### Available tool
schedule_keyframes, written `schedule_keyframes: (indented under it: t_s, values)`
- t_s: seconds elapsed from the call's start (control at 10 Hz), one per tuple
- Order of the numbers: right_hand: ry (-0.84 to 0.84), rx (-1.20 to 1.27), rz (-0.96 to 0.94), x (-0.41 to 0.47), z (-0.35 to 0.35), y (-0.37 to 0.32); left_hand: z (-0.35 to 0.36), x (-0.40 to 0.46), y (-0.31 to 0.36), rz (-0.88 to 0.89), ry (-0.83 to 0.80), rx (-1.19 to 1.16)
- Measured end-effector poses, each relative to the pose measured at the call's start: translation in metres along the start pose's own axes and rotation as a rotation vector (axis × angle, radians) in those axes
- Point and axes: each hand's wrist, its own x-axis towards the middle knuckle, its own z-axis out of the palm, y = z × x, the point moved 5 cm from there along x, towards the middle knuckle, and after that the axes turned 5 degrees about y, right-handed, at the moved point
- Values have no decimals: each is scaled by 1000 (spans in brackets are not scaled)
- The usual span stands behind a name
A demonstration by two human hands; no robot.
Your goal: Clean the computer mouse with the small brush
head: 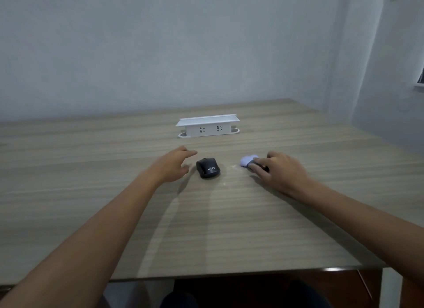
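- Lying flat on the surface (pixel 229 227), the black computer mouse (pixel 208 167) sits just beside the left hand's fingertips, between the two hands, untouched.
- It is a small, glossy, rounded mouse; white letters across its near end read "WISE".
- The left hand (pixel 171 167) hovers open, fingers spread and thumb apart, holding nothing.
- The right hand (pixel 278 170) rests on the surface with its fingers curled over the dark handle of the small brush (pixel 251 160); the pale lilac brush head pokes out past the fingertips toward the mouse.
- Beyond both hands stands a white socket box (pixel 207 126) with two outlets on its front.
- The surface is pale grey-brown wood grain with faint whitish smudges between mouse and brush; behind it is a plain pale wall (pixel 160 43).
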Motion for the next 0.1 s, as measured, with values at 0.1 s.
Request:
schedule_keyframes:
  t_s: [0.1]
  values:
    - [25, 98, 90, 4, -10, 10, 2, -8, -9, -114, 103, -64]
